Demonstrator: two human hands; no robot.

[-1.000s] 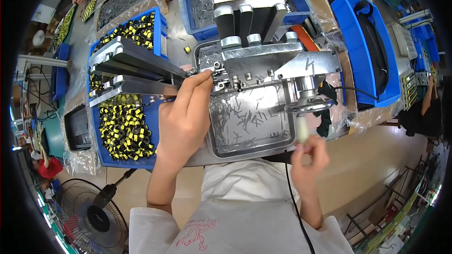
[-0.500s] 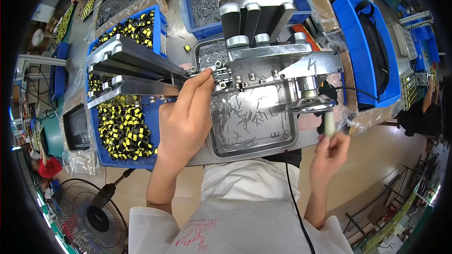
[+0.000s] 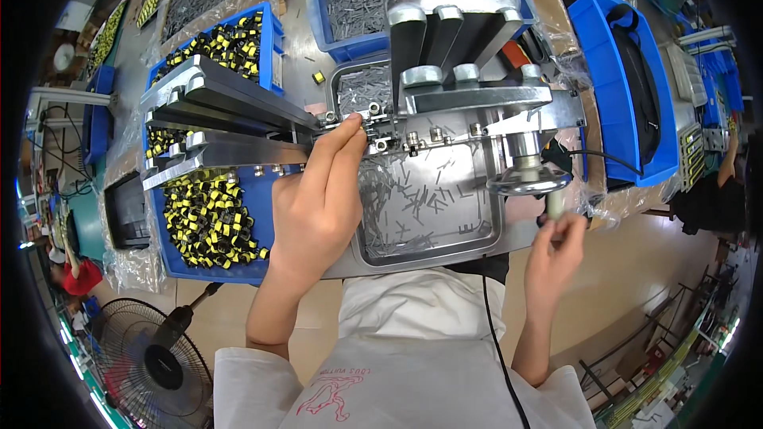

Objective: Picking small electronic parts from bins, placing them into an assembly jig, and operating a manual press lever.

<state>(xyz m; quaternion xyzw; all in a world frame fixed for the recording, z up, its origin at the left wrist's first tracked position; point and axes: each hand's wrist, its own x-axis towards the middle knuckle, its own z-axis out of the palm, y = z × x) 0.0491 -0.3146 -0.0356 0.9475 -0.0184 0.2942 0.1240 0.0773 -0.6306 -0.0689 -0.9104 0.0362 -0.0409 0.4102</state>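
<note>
A metal hand-cranked jig (image 3: pixel 477 103) stands over a steel tray (image 3: pixel 499 226) that holds loose grey strips. At its middle, where the left and right halves meet, my left hand (image 3: pixel 318 214) rests with index and middle fingertips pressed together on the small metal parts. Its thumb and anything pinched there are hidden. My right hand (image 3: pixel 556 250) pinches the pale handle (image 3: pixel 555 205) of the round handwheel (image 3: pixel 528 182) on the jig's right side. Dark upright channels (image 3: pixel 238 103) make up the jig's left half, above a blue bin (image 3: pixel 214 272) of black-and-yellow parts (image 3: pixel 208 222).
A blue bin (image 3: pixel 318 16) full of grey strips sits at the back. Another blue bin (image 3: pixel 592 95) on the right holds a black bag (image 3: pixel 632 79). One yellow-black part (image 3: pixel 319 77) lies loose on the table. A fan (image 3: pixel 163 365) stands at lower left.
The jig's right half and its handwheel have shifted slightly right. My right hand has moved a little with the handle. My left fingertips stay at the middle of the jig.
</note>
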